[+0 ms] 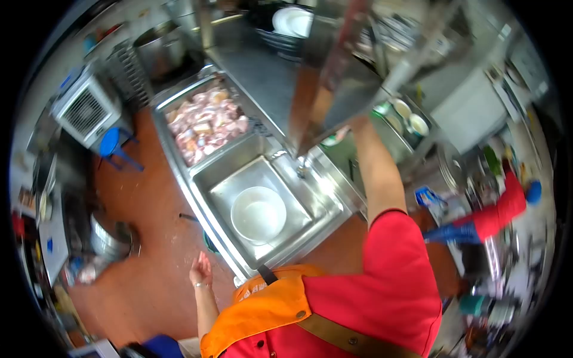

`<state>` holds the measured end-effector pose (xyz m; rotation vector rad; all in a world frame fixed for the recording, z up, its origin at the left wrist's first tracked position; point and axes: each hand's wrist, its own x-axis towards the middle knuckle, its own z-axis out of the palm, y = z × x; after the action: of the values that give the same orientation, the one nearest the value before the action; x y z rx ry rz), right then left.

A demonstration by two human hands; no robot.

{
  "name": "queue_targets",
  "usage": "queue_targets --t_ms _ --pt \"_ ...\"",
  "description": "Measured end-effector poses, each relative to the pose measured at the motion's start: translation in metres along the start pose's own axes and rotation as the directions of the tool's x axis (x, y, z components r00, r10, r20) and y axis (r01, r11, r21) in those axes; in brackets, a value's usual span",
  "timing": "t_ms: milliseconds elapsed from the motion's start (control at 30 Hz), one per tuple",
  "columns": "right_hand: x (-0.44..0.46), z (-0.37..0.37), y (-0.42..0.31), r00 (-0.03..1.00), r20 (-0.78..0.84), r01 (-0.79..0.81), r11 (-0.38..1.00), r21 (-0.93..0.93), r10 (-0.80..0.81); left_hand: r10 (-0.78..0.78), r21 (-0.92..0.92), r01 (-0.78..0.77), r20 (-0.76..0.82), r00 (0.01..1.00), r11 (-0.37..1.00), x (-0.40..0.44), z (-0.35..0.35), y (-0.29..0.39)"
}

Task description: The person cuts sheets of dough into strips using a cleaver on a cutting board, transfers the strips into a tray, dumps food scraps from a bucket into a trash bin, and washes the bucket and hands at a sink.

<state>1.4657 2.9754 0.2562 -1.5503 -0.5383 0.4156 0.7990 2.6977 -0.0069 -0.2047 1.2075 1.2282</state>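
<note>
My left hand (202,269) hangs beside the sink's left front corner, palm up, fingers loosely apart and holding nothing. My right arm reaches forward over the sink's right end. My right hand (342,133) is blurred and partly covered by a steel upright panel, close to a green-and-white item (332,141) that I cannot make out. Whether it grips that item is unclear. A white round basin (258,215) rests in the near compartment of the stainless sink (216,200). Raw meat pieces (206,126) fill the far compartment.
A steel panel (325,71) rises between the sink and the right-hand basin. White cups (418,125) stand in a container at right. A blue stool (111,143) and an air cooler (87,110) are at left. Another person in red (498,209) is at far right.
</note>
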Motion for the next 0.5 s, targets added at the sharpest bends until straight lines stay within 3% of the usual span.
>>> queue_targets --t_ms 67,100,167,200,300,400,467,500 --pt "0.033 0.007 0.002 0.998 0.045 0.042 0.995 -0.091 -0.038 -0.065 -0.062 0.067 0.043 0.997 0.996 -0.017 0.027 -0.014" --pt "0.047 0.011 0.003 0.995 0.079 0.066 0.988 -0.137 -0.055 0.121 0.049 -0.119 -0.039 0.992 0.992 -0.029 0.043 -0.028" --pt "0.074 0.018 0.005 0.986 0.145 0.114 0.967 -0.228 -0.082 0.152 0.028 -0.152 -0.012 0.988 0.988 -0.059 0.063 -0.031" --pt "0.087 0.018 0.006 0.982 0.167 0.133 0.953 -0.272 -0.089 0.122 0.145 -0.122 0.009 0.993 0.982 -0.046 0.055 -0.033" --pt "0.121 0.020 0.007 0.977 0.192 0.155 0.917 -0.368 -0.088 0.142 0.123 -0.147 0.049 0.989 0.981 -0.051 0.047 -0.038" --pt "0.127 0.019 0.003 0.983 0.169 0.140 0.897 -0.419 -0.075 0.158 -0.087 -0.156 0.012 0.987 0.984 -0.052 0.035 -0.039" --pt "0.130 0.016 -0.001 0.986 0.148 0.131 0.888 -0.441 -0.072 0.163 -0.150 -0.153 0.060 0.985 0.977 -0.031 0.013 -0.049" --pt "0.132 0.012 0.001 0.988 0.140 0.129 0.885 -0.448 -0.073 0.145 -0.133 -0.142 0.013 0.989 0.981 -0.035 0.015 -0.054"
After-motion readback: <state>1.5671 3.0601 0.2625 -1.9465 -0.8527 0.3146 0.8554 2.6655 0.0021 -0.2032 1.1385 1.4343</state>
